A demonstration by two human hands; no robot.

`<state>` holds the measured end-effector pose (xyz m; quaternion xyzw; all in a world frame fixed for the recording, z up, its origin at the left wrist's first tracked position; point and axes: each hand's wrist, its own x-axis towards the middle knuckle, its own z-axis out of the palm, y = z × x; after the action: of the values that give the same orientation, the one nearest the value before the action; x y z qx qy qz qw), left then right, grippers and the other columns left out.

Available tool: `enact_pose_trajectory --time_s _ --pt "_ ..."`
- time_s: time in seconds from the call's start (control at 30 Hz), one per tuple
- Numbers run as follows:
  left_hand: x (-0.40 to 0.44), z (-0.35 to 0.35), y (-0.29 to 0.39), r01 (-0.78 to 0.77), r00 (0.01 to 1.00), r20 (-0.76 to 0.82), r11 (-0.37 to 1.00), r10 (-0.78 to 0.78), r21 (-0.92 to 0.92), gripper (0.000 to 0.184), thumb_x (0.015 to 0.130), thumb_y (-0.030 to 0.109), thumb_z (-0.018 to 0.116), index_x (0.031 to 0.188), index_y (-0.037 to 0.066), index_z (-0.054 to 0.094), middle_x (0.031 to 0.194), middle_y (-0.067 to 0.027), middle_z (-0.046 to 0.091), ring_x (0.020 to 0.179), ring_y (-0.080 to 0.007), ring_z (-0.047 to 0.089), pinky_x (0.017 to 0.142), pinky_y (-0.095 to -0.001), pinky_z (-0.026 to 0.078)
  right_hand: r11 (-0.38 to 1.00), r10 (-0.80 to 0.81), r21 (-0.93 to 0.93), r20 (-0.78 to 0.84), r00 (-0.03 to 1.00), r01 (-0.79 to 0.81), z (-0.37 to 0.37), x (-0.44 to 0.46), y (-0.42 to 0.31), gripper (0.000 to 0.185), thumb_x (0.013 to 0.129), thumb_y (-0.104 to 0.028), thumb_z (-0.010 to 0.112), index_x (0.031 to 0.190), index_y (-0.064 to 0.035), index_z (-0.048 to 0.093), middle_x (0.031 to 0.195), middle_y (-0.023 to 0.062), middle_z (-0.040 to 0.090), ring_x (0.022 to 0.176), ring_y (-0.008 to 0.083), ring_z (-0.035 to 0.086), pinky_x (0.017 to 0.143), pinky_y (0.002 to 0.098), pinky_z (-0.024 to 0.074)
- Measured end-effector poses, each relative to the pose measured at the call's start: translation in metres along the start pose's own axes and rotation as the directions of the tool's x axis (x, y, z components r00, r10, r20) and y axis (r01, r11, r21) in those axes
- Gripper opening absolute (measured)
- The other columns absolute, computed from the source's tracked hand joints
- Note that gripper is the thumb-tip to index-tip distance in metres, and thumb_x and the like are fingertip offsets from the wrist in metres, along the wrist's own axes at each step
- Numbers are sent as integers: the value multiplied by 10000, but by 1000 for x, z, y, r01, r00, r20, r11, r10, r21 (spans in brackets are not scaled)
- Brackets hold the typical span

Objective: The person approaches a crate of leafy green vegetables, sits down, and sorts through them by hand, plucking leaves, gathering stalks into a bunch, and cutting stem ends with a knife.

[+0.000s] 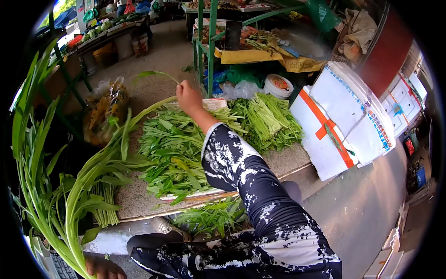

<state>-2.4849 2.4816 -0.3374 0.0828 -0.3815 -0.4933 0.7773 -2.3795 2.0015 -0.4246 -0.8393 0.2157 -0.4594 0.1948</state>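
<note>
Leafy stalks (69, 209) fill the left side of the frame, their lower ends at the bottom left, where the left hand (106, 268) grasps them, partly cut off by the frame's dark border. Some stalks stand up toward the upper left; others arch right, one ending just beside the right hand (188, 98) near the upper middle. Its fingers are clenched on a thin leaf (155, 73) that sticks out to the left; whether they also touch the arching stalk, I cannot tell. A black-and-white sleeve (260, 181) runs from that wrist down to the bottom of the frame.

Under the right forearm, at the centre, a broad pile of greens (174, 149) lies on a speckled surface (132, 202). Right of it, touching, is a heap of paler stems (269, 116). A tied bundle (104, 204) lies at the lower left, beside the arching stalks, and loose leaves (209, 217) show below the surface's near edge.

Farther out, two white boxes (312, 144) lean at the right, one with orange tape. A white tub (278, 86) stands behind the paler stems, near a green frame (212, 46). At the upper left is a stall (111, 27) of vegetables.
</note>
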Motion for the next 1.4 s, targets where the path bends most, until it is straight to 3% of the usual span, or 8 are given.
enact_pose_trajectory --time_s 0.13,0.37,0.63,1.03,1.27,1.33,1.37,1.4 --pt "-30 -25 1 -75 977 182 980 110 -185 536 718 -84 571 1171 57 320 864 -139 595 738 -320 624 427 -342 411 927 321 -155 -138 937 -340 -80 -3 73 259 843 -305 417 826 -63 508 735 191 590 719 398 552 618 478 421" --pt "27 -63 -43 -313 889 -303 938 345 148 461 682 -22 562 1083 81 361 770 -44 587 621 -177 579 461 -271 430 768 533 336 136 835 -545 -146 -67 80 217 813 -212 552 787 2 530 627 75 564 529 146 557 468 284 419" --pt "81 -156 -195 237 690 -716 968 -105 86 467 671 -76 556 1101 12 397 1007 -139 573 930 -276 571 813 -384 487 231 637 694 422 645 -682 -126 -216 -37 144 819 -113 565 898 7 570 724 33 572 613 87 553 460 191 405" --pt "57 -174 -263 218 615 -774 976 -153 -20 284 743 18 580 1015 -44 529 931 -114 591 849 -212 578 781 -327 474 861 349 299 241 905 -412 -126 -293 -41 143 742 -154 632 735 -26 567 693 90 544 655 226 525 577 325 407" --pt "58 -174 -237 129 587 -795 987 -154 -95 259 739 61 602 973 -17 522 870 -91 570 828 -231 583 756 -361 489 937 336 -40 366 868 -347 -169 -351 -21 212 812 -188 576 759 8 513 734 95 548 689 232 533 616 348 403" --pt "62 -171 -230 111 625 -759 984 -180 -142 307 739 69 608 1020 -2 510 931 -85 571 862 -225 569 786 -355 477 140 697 128 691 189 -982 -182 -369 -11 397 833 -353 541 1037 -14 518 1041 169 540 980 255 509 788 382 407" --pt "63 -168 -230 115 626 -757 982 -187 -148 307 739 69 608 1020 -2 510 931 -85 571 862 -225 569 786 -355 477 138 702 127 687 187 -982 -184 -368 -15 397 833 -353 541 1037 -14 518 1041 169 540 980 255 509 788 382 407" --pt "67 -164 -231 95 632 -755 984 -175 -148 335 738 69 607 1047 3 497 963 -79 568 886 -224 560 798 -358 472 -160 700 187 714 22 -969 -186 -364 -19 562 833 -447 478 1186 -25 363 1213 171 369 1124 271 370 882 412 341"
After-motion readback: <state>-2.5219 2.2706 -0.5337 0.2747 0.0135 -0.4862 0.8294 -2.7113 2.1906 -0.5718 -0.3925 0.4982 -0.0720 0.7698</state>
